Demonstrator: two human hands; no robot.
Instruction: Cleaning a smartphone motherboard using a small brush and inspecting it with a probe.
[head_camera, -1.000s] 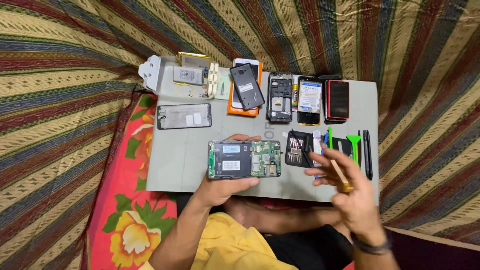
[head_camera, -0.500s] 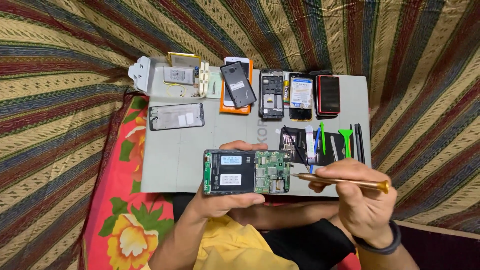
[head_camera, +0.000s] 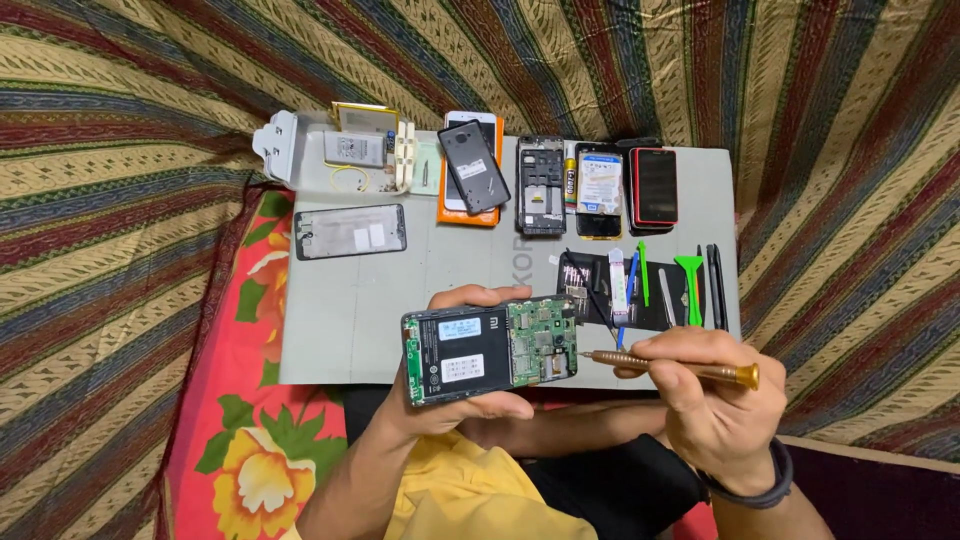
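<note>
My left hand (head_camera: 455, 410) holds an opened phone (head_camera: 490, 349) flat, back cover off, showing a black battery and a green circuit board. My right hand (head_camera: 715, 400) grips a gold-handled screwdriver (head_camera: 680, 366) lying almost level, its tip pointing left at the right edge of the phone's circuit board. Both hands hover over the near edge of a grey work mat (head_camera: 350, 320).
On the mat lie a phone frame (head_camera: 350, 231), a white parts tray with a battery (head_camera: 345, 150), a row of several phones and frames (head_camera: 560, 185), and a black tool pouch with green pry tools (head_camera: 650, 280). Striped cloth surrounds it; floral red fabric (head_camera: 245, 440) at left.
The screwdriver has swung from pointing down in my right hand to lying level with its tip at the phone's board. The phone has come lower and nearer to me.
</note>
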